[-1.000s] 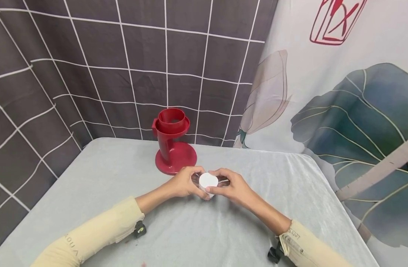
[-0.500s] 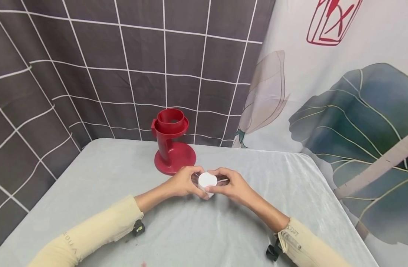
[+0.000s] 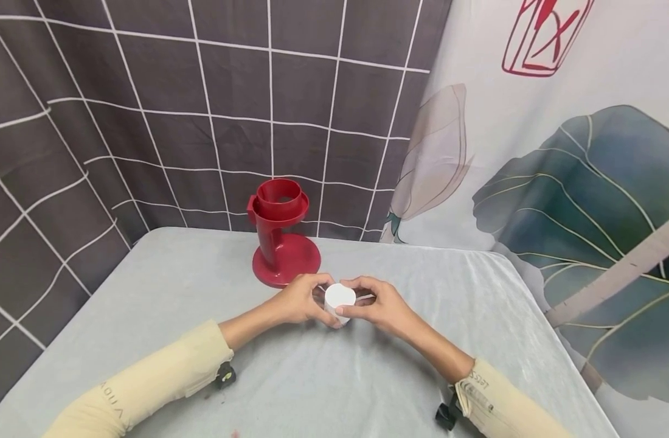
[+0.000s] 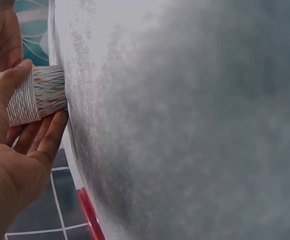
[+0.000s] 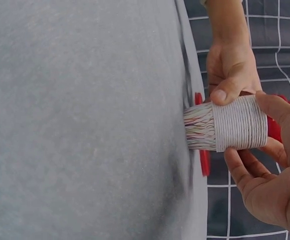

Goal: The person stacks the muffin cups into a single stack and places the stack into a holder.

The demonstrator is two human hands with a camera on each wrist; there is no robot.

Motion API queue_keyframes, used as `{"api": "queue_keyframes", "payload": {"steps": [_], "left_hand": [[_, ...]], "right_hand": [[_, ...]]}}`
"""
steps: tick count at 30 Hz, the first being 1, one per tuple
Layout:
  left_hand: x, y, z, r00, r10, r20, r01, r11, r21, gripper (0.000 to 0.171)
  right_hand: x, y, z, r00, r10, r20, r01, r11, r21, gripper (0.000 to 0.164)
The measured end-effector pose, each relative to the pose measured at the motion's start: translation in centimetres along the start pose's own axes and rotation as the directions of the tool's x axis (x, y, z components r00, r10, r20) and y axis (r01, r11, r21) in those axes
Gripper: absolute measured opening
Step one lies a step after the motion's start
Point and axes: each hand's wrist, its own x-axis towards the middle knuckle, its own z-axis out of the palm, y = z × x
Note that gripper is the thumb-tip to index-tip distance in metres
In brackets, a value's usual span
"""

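A small round jar (image 3: 340,295) stands upright on the table, its flat white top facing the head camera. Both wrist views reveal a white ridged upper part (image 5: 240,124) and a narrower lower part (image 4: 50,89) patterned with thin coloured strands, its bottom at the cloth. My left hand (image 3: 303,300) grips it from the left, thumb at the near side and fingers reaching round low down. From the other side my right hand (image 3: 382,304) holds the ridged part between thumb and fingers. Some far-side fingertips are hidden in the head view.
A red plastic stand (image 3: 280,237) with a round base, upright column and open ring top stands just behind the left hand. Pale grey cloth (image 3: 422,365) covers the table. Dark grid-patterned fabric (image 3: 230,79) and a leaf-printed curtain (image 3: 575,207) hang behind.
The whole scene has slid very slightly left in the head view. Both hands keep the same hold on the jar, and it stays in place on the table.
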Motion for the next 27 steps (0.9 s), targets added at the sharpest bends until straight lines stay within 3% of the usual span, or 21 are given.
{"api": "queue_keyframes", "payload": {"steps": [17, 27], "left_hand": [[-0.07, 0.01, -0.11, 1.0, -0.022, 0.007, 0.022, 1.0, -0.018, 0.042], [-0.36, -0.12, 0.22, 1.0, -0.024, -0.002, 0.024, 0.998, -0.05, 0.043]], "right_hand": [[0.16, 0.09, 0.03, 1.0, -0.022, 0.002, 0.022, 1.0, 0.007, 0.048], [-0.19, 0.34, 0.1, 0.999, -0.03, 0.015, 0.03, 0.999, -0.031, 0.055]]}}
